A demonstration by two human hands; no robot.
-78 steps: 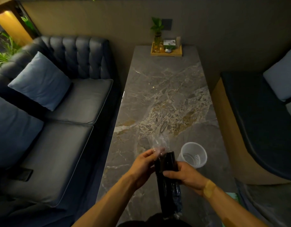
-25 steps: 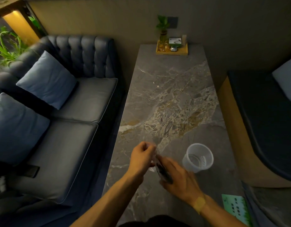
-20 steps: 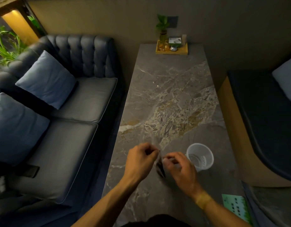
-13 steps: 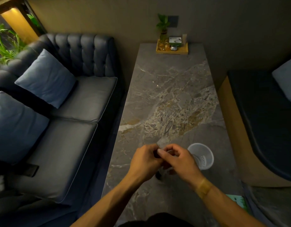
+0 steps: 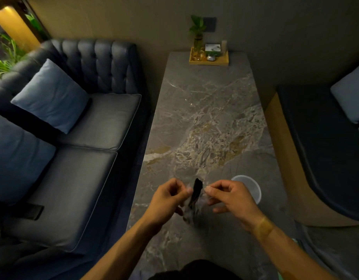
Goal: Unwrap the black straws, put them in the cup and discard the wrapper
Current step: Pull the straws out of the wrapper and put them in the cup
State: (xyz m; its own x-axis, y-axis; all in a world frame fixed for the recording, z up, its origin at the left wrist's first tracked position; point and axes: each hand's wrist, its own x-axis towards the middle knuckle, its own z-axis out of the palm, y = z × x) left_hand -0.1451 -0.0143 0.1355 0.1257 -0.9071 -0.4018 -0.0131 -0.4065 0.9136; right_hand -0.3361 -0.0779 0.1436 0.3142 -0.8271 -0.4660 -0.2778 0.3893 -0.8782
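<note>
A bundle of black straws [image 5: 195, 192] stands nearly upright between my two hands, its top poking out of a clear plastic wrapper [image 5: 191, 211]. My left hand [image 5: 168, 200] pinches the wrapper's left edge with thumb and forefinger. On the other side my right hand [image 5: 230, 197] pinches the wrapper's right edge, so the opening is spread apart. A clear plastic cup [image 5: 249, 187] stands upright on the marble table [image 5: 207, 118], just right of my right hand and partly hidden by it.
A wooden tray [image 5: 209, 59] with a small plant and bottles sits at the table's far end. A dark sofa [image 5: 79, 154] with blue cushions runs along the left; a bench seat [image 5: 326, 150] is on the right.
My hands, close together on the pack half a second ago, have pulled apart sideways. The wrapper's top has opened and the black straw ends now show between them.
</note>
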